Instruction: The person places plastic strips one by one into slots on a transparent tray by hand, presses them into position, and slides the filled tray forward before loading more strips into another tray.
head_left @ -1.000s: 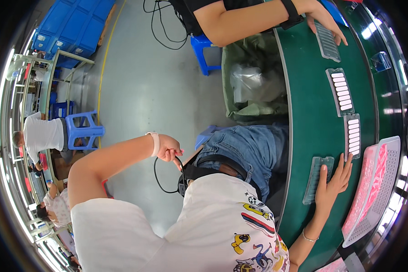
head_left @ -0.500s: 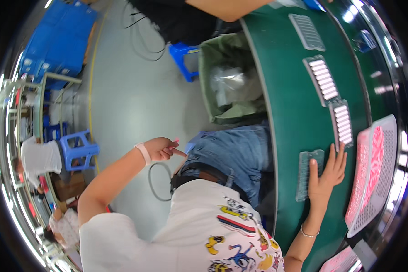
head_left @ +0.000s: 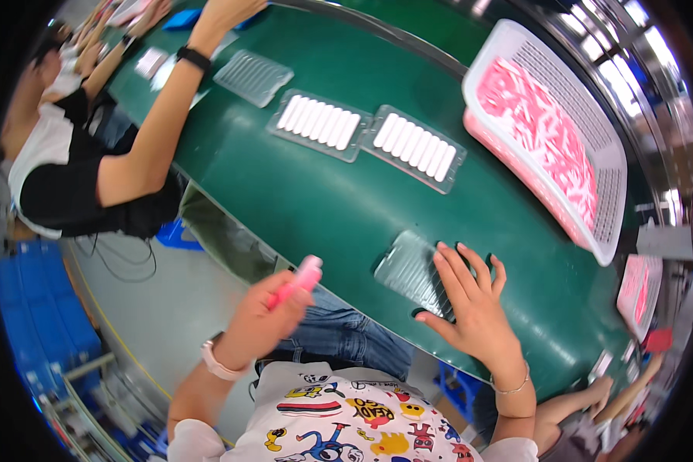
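A pink stick-shaped tube [head_left: 306, 276] with a paler tip juts from the closed fingers of my left hand [head_left: 273, 312], raised off the table's near edge. Whether it is one piece or several I cannot tell. My right hand [head_left: 479, 319] rests with fingers spread on the right end of a clear ribbed plastic tray [head_left: 416, 273], which looks bare in its visible part. Beyond it lie two clear trays filled with rows of white sticks, one on the left [head_left: 318, 125] and one on the right [head_left: 413, 148].
A white perforated basket [head_left: 481, 92] heaped with pink and white sticks stands at the right. Another clear tray [head_left: 254, 77] lies farther left. A co-worker's arm [head_left: 165, 131] reaches over the green table [head_left: 308, 208] at the left. A smaller basket [head_left: 641, 296] stands far right.
The view has turned toward the table. My left hand has come up from beside my body to the table edge, the pink tube now plainly showing. My right hand stays by the clear tray.
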